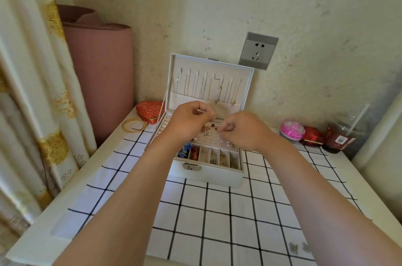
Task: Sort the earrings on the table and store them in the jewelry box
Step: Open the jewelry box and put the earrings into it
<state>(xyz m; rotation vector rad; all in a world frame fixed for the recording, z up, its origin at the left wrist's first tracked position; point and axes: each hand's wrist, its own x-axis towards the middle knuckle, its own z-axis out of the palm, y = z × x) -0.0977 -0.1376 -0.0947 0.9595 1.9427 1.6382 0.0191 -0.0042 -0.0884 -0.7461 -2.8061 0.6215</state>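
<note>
Above jewelry box (208, 173), hands (191, 120) (241, 131) hover, curled.

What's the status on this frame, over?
Left hand and right hand curled above open box; grip contents unclear. Two earrings loose on cloth near right forearm. Nothing in the way.

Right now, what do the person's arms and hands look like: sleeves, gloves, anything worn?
The left forearm and right forearm are bare down to the frame edge; no sleeve is in view. The left hand and right hand have no gloves. No watch or bracelet shows on either wrist. Rings: cannot tell from this angle.
</note>
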